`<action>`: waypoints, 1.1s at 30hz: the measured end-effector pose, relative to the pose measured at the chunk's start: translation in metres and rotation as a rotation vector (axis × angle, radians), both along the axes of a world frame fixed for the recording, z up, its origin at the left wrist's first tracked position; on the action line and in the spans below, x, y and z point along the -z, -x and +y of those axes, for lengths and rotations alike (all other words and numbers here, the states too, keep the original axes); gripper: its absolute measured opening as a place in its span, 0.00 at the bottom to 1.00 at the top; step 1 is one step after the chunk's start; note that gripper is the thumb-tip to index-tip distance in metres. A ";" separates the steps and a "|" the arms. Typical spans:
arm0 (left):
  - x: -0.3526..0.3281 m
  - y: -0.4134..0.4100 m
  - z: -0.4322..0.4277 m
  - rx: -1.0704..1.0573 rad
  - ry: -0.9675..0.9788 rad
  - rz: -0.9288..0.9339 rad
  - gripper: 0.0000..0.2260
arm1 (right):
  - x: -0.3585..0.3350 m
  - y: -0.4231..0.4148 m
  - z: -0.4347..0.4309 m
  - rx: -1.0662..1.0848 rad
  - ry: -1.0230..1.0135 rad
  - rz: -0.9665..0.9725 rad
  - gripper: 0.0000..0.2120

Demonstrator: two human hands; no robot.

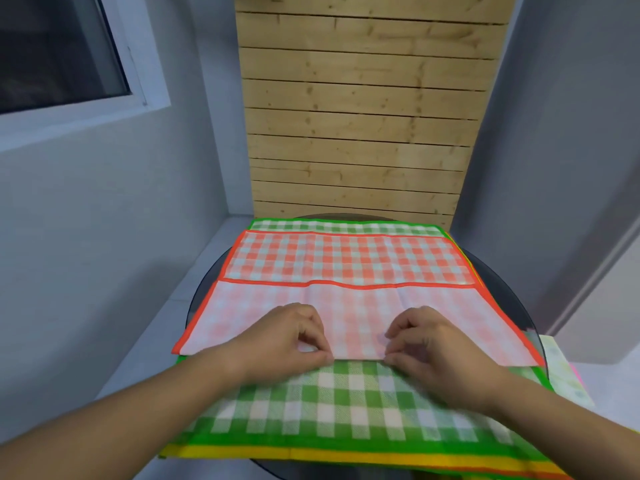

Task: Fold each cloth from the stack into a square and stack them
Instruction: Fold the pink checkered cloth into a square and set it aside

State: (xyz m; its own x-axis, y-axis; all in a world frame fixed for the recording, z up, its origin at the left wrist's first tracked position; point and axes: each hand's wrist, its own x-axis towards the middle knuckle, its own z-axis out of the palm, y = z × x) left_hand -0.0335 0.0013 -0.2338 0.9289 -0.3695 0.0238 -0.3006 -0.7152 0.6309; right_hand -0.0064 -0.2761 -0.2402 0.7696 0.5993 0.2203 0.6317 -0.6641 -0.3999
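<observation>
An orange-checked cloth (346, 261) lies on top of the stack, its near half folded away from me so the pale underside (356, 317) faces up. My left hand (291, 337) and my right hand (426, 341) sit side by side at the middle of the near folded edge, fingers curled and pinching that edge. Under it lies a green-checked cloth (332, 403), spread flat. A yellow-edged cloth (346, 455) shows below the green one at the near side.
The stack rests on a round dark glass table (502, 289). A pale floral cloth (561, 368) lies at the right edge. A wooden slat panel (360, 116) stands behind the table, grey walls on both sides, a window (59, 53) at the upper left.
</observation>
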 end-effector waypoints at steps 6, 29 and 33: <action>-0.006 0.036 -0.008 0.136 -0.138 0.078 0.11 | -0.005 0.051 -0.013 -0.084 0.092 0.101 0.13; 0.027 -0.011 -0.006 0.084 -0.511 -0.039 0.27 | -0.002 -0.187 0.050 0.376 0.037 0.220 0.17; 0.028 -0.009 -0.006 0.086 -0.514 -0.046 0.27 | -0.008 -0.190 0.050 0.384 -0.162 0.285 0.12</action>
